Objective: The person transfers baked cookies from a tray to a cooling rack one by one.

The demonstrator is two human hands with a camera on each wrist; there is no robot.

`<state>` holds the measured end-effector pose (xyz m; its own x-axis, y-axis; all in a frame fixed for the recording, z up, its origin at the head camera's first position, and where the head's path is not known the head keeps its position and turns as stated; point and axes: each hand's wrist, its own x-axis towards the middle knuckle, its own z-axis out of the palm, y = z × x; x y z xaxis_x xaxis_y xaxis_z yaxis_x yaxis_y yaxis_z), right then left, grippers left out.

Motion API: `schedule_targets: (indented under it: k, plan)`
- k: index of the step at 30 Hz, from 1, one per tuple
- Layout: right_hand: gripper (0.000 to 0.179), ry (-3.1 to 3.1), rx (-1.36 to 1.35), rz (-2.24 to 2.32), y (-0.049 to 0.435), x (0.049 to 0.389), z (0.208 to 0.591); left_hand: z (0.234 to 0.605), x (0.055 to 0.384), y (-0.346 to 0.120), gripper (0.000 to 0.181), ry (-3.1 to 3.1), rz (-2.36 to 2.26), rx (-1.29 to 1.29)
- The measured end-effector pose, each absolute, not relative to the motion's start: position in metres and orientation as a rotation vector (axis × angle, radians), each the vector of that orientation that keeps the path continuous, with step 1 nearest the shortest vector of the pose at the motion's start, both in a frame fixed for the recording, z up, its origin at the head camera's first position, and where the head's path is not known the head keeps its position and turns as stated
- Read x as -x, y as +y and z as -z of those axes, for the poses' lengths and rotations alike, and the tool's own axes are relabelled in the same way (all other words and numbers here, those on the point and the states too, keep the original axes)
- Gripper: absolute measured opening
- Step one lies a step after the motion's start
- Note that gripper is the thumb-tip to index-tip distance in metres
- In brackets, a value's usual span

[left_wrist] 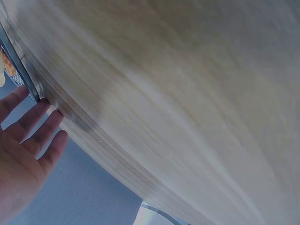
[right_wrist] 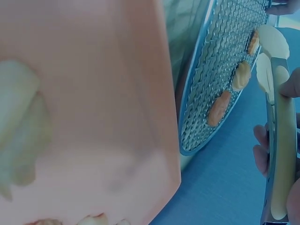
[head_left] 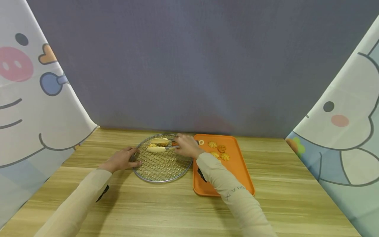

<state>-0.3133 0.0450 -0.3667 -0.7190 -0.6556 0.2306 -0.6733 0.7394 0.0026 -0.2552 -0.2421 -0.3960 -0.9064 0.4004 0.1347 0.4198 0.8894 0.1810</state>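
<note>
My right hand (head_left: 186, 145) grips a pair of tongs (right_wrist: 282, 140) with cream-coloured tips, thumb on one arm and fingers round the other. The parted tips stand over a round wire rack (head_left: 163, 168), with nothing visible between them. Several cookies lie along the rack's far part, among them a round pale one (right_wrist: 242, 76) and a reddish-brown one (right_wrist: 219, 108); the tongs partly cover them in the head view. At the rack's left rim is my left hand (head_left: 122, 159), thumb and fingers spread, fingertips touching the metal edge in the left wrist view.
Right of the rack lies an orange tray (head_left: 204, 189), partly under my right forearm. On it are several cookies, including a flower-shaped one (head_left: 212, 144), a brown face-like one (head_left: 221, 148) and a small pale ring (head_left: 201, 142). A grey cloth wall (head_left: 189, 65) stands behind the wooden table (head_left: 154, 210).
</note>
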Motion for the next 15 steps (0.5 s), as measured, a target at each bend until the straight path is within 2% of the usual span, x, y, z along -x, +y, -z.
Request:
schedule_targets:
  k: [15]
  plan:
    - [0.043,-2.717,-1.111,-0.125,0.065,0.303,0.354,0.396,0.254,-0.243,0.059,-2.939,0.289,0.631]
